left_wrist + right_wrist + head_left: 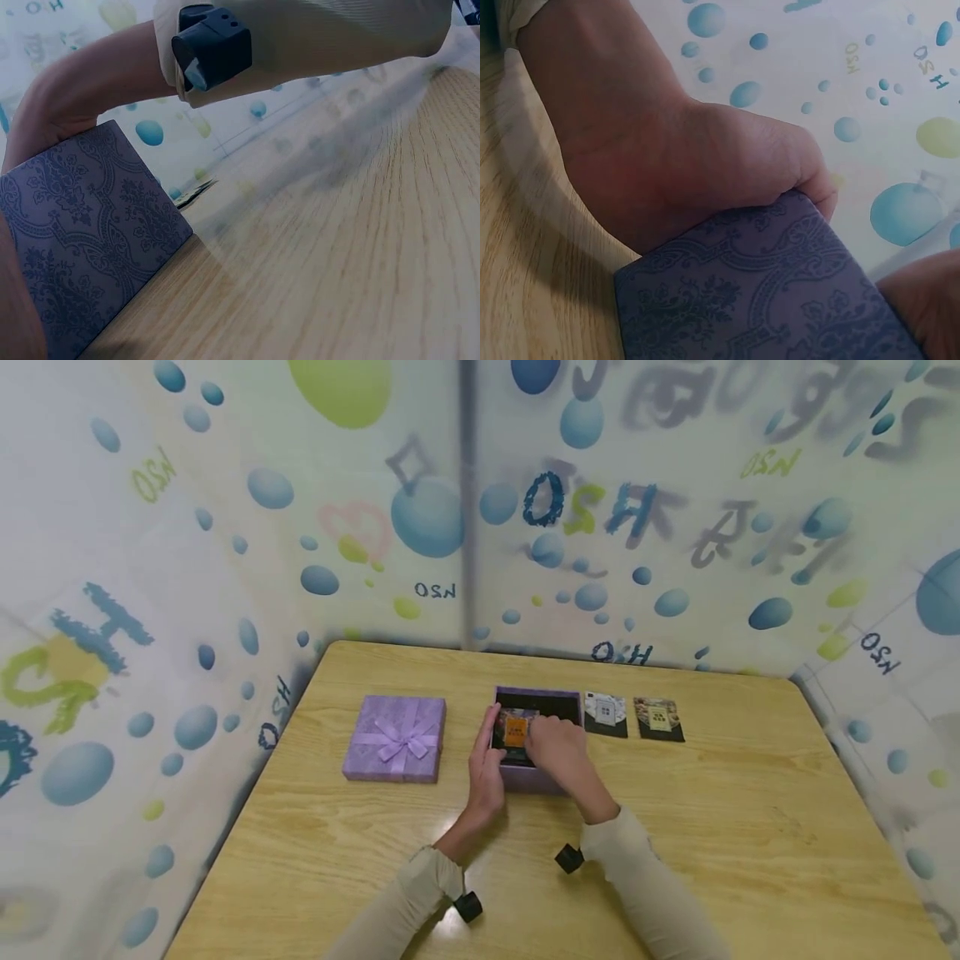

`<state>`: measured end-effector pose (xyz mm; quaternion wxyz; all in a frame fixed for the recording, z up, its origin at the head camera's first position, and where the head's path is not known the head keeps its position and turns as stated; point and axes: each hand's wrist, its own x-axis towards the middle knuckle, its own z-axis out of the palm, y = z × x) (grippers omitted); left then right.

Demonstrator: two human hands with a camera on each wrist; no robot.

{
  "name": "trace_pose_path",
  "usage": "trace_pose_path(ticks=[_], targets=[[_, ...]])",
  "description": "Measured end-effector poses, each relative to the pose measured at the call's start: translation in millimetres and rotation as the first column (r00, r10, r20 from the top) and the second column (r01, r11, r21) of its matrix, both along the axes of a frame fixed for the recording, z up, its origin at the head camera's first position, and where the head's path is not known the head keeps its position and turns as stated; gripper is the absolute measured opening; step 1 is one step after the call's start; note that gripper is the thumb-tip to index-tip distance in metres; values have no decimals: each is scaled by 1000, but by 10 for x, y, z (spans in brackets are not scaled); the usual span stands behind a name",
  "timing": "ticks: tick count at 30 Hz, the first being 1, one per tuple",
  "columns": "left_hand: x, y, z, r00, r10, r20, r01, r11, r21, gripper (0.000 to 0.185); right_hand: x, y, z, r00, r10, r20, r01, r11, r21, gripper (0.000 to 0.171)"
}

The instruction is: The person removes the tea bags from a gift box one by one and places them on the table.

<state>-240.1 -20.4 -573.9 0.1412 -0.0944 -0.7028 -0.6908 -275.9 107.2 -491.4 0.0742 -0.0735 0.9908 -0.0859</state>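
Note:
A purple patterned gift box [536, 779] stands uncovered on the table, its inside dark. In it lies a small flat packet [516, 732] with an orange label, toward the left. My left hand [487, 768] holds the box at its left wall, fingers along the outside and thumb at the near left rim. Over the near right rim, my right hand [558, 747] reaches in with curled fingers at the packet's right edge; its fingertips are hidden. In the right wrist view, the right hand [697, 165] bends over the rim of the box [765, 292].
The purple lid [393, 739] with a ribbon bow lies left of the box. Two more packets, one with a white label [606, 714] and one with a yellow-green label [660, 719], lie to the right. Patterned curtains [420, 568] surround the wooden table [750, 827].

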Motion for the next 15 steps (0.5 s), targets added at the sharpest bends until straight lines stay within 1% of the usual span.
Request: trace_pose_path(ticks=[5,9,13,15], targets=[[14,13,-3,1000,-10,-2,10,1000,-3,74,-6,-12,-32,999,-22,27,22,999,-23,27],[5,14,-6,1000,-14,-8,14,1000,-3,74,-9,-12,-48,999,-36,25,37,998,-45,33],[9,9,15,1000,-15,-6,15,1000,-9,74,-14,2,-67,999,-47,9,48,994,-103,39],[13,4,22,1000,-9,0,9,1000,-14,74,-18,7,-75,999,-52,-10,50,988,-143,37]])
